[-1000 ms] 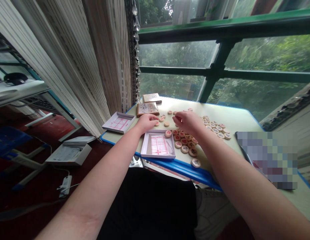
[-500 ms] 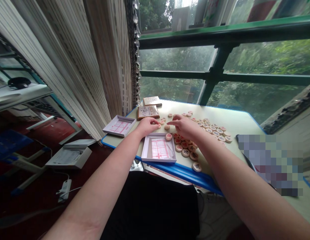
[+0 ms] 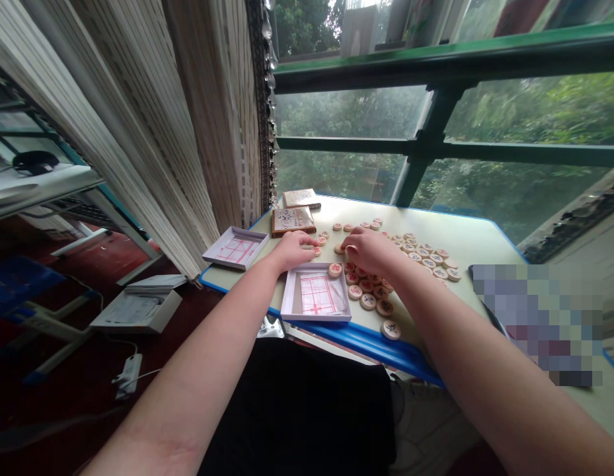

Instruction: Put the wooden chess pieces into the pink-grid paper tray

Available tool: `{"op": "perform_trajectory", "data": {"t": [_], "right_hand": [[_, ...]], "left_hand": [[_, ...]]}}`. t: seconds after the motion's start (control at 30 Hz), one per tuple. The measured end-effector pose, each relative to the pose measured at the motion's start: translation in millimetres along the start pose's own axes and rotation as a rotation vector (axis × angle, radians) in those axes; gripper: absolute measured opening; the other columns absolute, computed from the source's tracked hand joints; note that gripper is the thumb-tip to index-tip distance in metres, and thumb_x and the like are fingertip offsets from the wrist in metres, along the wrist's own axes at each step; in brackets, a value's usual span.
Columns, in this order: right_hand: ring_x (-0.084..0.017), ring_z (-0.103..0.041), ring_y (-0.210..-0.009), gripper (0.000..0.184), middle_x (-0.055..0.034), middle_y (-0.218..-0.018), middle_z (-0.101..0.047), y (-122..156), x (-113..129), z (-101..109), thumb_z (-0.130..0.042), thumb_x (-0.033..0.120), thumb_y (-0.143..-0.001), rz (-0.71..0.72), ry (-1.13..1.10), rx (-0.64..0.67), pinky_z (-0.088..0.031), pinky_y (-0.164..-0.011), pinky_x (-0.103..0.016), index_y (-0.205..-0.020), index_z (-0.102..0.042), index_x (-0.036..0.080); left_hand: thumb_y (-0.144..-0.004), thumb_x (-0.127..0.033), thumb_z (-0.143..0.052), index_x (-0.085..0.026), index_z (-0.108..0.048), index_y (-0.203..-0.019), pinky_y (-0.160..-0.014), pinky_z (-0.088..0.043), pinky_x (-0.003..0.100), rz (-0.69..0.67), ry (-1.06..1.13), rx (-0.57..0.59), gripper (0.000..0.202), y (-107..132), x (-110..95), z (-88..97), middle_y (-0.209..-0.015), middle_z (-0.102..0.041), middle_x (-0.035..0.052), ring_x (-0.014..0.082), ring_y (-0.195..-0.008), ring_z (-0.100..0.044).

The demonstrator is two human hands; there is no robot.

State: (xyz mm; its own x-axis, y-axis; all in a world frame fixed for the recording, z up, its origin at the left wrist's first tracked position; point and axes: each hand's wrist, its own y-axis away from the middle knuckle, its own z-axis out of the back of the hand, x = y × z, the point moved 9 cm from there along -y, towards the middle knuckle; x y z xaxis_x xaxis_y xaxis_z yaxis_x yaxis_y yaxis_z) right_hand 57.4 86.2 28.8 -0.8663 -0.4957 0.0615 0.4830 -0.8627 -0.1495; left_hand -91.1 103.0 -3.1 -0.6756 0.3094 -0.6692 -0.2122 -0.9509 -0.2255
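My left hand (image 3: pixel 295 250) rests low over the table, thumb and fingers apart, beside a round wooden Chinese chess piece (image 3: pixel 317 252) at its fingertips. More pieces lie just beyond it. Across a small gap, my right hand (image 3: pixel 369 250) has its fingers curled, the tips on a chess piece (image 3: pixel 339 249) whose face I cannot read. Under my right wrist spread several pieces with red or dark characters, partly hidden by the arm. Nearest me stands an open white box tray (image 3: pixel 290 301) with a red-lined sheet inside; one red-marked piece (image 3: pixel 335 270) sits at its far right corner.
A second white tray (image 3: pixel 215 254) stands at the table's left edge. Two decorated box lids or boxes (image 3: pixel 293 220) lie at the back left. Many pieces (image 3: pixel 425 256) cluster right of centre, and a blurred-out flat object (image 3: pixel 535 324) lies farther right.
My right hand's fingers have curled in, and the piece at their tips has shifted slightly to the right. My left fingers have drawn back a little from the piece beside them.
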Motion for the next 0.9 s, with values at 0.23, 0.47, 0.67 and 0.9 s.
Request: {"op": "perform_trajectory", "data": {"t": [0.23, 0.47, 0.67, 0.9], "right_hand": [[-0.023, -0.06, -0.094, 0.029, -0.0077, -0.115, -0.061, -1.0, -1.1, -1.3, -0.047, 0.019, -0.083, 0.009, 0.007, -0.004, -0.046, -0.075, -0.031, -0.1, -0.07, 0.024], [-0.023, -0.059, -0.096, 0.031, -0.0064, -0.117, -0.061, -0.4, 5.3, 1.8, -0.048, 0.02, -0.083, 0.094, 0.0, -0.047, -0.045, -0.076, -0.031, -0.105, -0.069, 0.025], [-0.022, -0.059, -0.092, 0.028, -0.0087, -0.11, -0.065, -1.6, 5.8, -3.6, -0.052, 0.027, -0.084, 0.085, 0.03, 0.002, -0.044, -0.078, -0.031, -0.106, -0.068, 0.023], [-0.022, -0.06, -0.087, 0.025, -0.009, -0.098, -0.068, -2.1, 2.0, -1.1, -0.05, 0.033, -0.086, 0.041, 0.026, -0.021, -0.043, -0.071, -0.029, -0.1, -0.068, 0.022]], "left_hand": [[-0.061, -0.031, -0.071, -0.017, -0.071, -0.086, -0.08, -0.049, 0.029, 0.087, 0.06, -0.002, 0.028, 2.2, 5.9, -0.3, -0.098, -0.069, 0.0068, 0.0207, -0.091, -0.062], [-0.062, -0.036, -0.07, -0.016, -0.066, -0.084, -0.076, -0.049, 0.029, 0.09, 0.077, -0.002, 0.03, 2.4, 6.1, -0.8, -0.093, -0.068, 0.0062, 0.019, -0.086, -0.061], [-0.063, -0.039, -0.069, -0.017, -0.064, -0.084, -0.073, -0.048, 0.028, 0.09, 0.047, -0.013, 0.03, 3.1, 6.1, -0.2, -0.092, -0.067, 0.0056, 0.0178, -0.083, -0.06], [-0.064, -0.04, -0.068, -0.017, -0.065, -0.082, -0.073, -0.047, 0.028, 0.079, 0.0, -0.013, 0.029, 3.2, 3.7, 1.1, -0.091, -0.067, 0.0053, 0.0184, -0.083, -0.06]]}}
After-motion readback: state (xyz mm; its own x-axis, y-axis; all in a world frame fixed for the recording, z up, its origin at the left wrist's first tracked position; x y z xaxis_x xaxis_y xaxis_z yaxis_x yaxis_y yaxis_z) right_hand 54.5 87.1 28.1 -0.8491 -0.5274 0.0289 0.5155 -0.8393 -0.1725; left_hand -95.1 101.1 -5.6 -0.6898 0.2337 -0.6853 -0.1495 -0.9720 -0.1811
